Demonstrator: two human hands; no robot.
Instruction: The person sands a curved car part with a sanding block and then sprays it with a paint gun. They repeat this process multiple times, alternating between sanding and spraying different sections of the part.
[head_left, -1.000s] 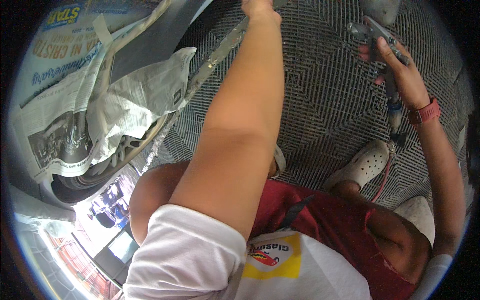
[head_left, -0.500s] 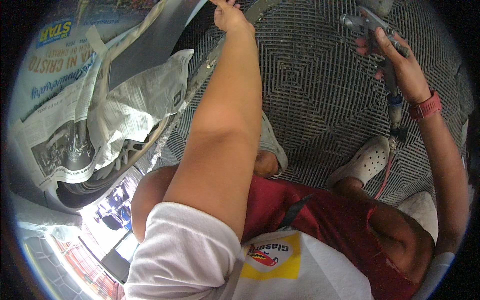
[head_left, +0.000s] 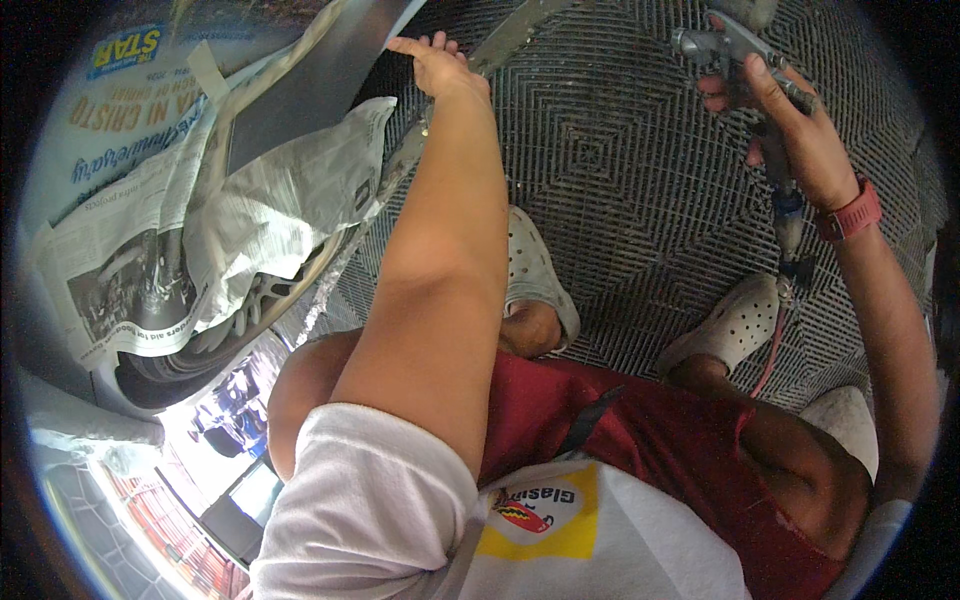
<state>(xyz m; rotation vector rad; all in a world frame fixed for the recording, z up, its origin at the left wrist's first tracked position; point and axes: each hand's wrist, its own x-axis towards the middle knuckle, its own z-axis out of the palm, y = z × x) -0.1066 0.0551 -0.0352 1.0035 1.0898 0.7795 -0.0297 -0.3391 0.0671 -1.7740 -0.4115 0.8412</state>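
My left hand (head_left: 447, 68) is stretched out at the top, its fingers apart and holding nothing. One fingertip is at the lower edge of a dark grey car panel (head_left: 285, 105); whether it touches cannot be made out. Newspaper sheets (head_left: 290, 205) hang around that panel, partly covering a wheel (head_left: 185, 365). At the upper right, my right hand (head_left: 812, 140) is wrapped round a grey metal spray gun (head_left: 735, 62). A blue fitting (head_left: 790, 206) joins its handle to a reddish hose (head_left: 770, 368) running down past my foot.
Dark ribbed matting (head_left: 600, 150) covers the floor. A long greyish strip (head_left: 515, 32) lies across it beside the car. My feet in pale clogs (head_left: 725, 325) stand below my hands. Bright shelving with red items (head_left: 165, 525) shows at the lower left.
My left hand has come down and slightly left, its fingers now spread into view by the panel's edge. The right hand with the spray gun has barely shifted.
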